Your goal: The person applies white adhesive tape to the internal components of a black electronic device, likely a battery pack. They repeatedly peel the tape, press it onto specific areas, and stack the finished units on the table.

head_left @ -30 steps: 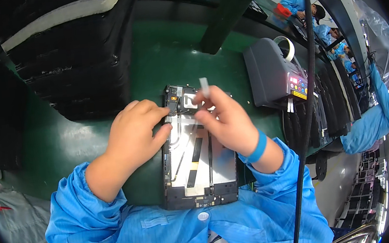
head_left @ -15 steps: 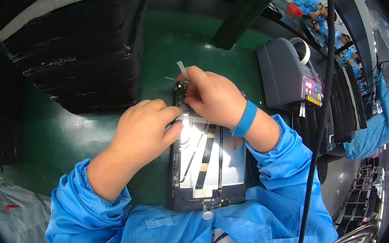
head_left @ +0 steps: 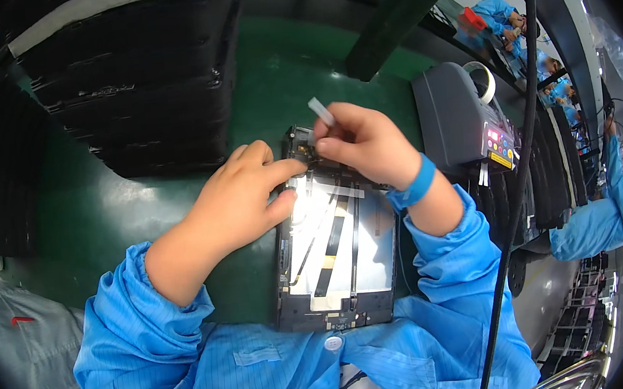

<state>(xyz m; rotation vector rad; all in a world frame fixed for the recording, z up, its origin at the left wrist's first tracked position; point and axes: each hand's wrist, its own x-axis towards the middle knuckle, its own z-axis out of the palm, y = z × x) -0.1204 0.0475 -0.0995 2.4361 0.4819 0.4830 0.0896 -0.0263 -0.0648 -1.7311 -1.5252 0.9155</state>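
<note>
An opened tablet (head_left: 379,263) lies on the green work surface close to my body. Its inside shows a shiny silver plate, dark ribbon cables and a black frame. My left hand (head_left: 239,194) grips its upper left edge, with the index fingertip on the inner parts and the thumb lower down; the other fingers are curled. Between thumb and forefinger, my right hand (head_left: 367,143) pinches a short translucent strip of tape (head_left: 322,111) above the tablet's top end. Another clear strip (head_left: 343,190) crosses the upper part of the silver plate.
A tall stack of black trays (head_left: 142,98) stands at the left. To the right is a grey tape dispenser (head_left: 455,115) holding a white roll. A black cable (head_left: 513,196) hangs down across the right side. Co-workers in blue (head_left: 497,12) sit farther off.
My right hand has moved right and slightly down with the tape strip, uncovering more of the tablet's top end. My left hand has shifted a little to the right along the edge.
</note>
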